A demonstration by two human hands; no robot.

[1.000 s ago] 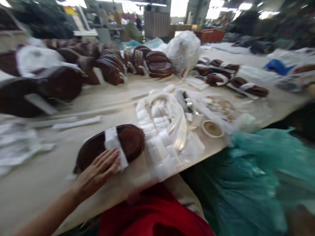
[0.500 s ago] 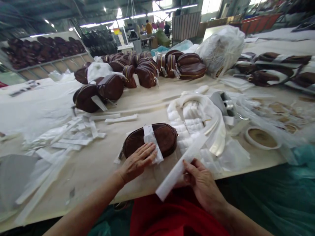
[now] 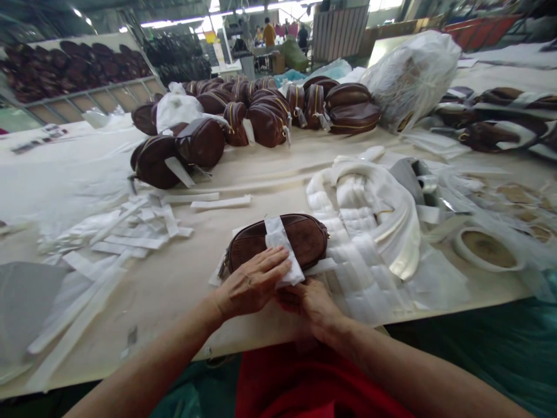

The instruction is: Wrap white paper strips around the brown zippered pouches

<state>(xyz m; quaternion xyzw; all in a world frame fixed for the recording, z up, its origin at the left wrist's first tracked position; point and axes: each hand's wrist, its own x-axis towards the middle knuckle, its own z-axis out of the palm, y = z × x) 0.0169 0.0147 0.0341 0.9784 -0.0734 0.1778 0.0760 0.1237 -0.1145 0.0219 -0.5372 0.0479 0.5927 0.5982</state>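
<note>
A small oval brown leather bag (image 3: pixel 302 241) lies on the table in front of me, a white wrapping strip (image 3: pixel 289 252) across its middle. My left hand (image 3: pixel 256 278) rests flat on the bag's front and the strip, fingers stretched out. Low at the bag's front edge, my right hand (image 3: pixel 315 307) is closed, its fingertips partly hidden beneath the bag and wrap. Another white strip (image 3: pixel 322 266) sticks out from under the bag's right side, above the right hand; the rest of it is out of sight.
Loose white strips (image 3: pixel 134 229) lie to the left. A looped white padding bundle (image 3: pixel 374 203) and a tape roll (image 3: pixel 487 248) are on the right. Farther back stand several brown bags (image 3: pixel 267 119) and a clear plastic sack (image 3: pixel 409 81). The table's front edge runs close to me.
My right hand has moved left with the white strip, bringing it to and under the bag's front edge. My left hand stays on the bag. The view has shifted slightly.
</note>
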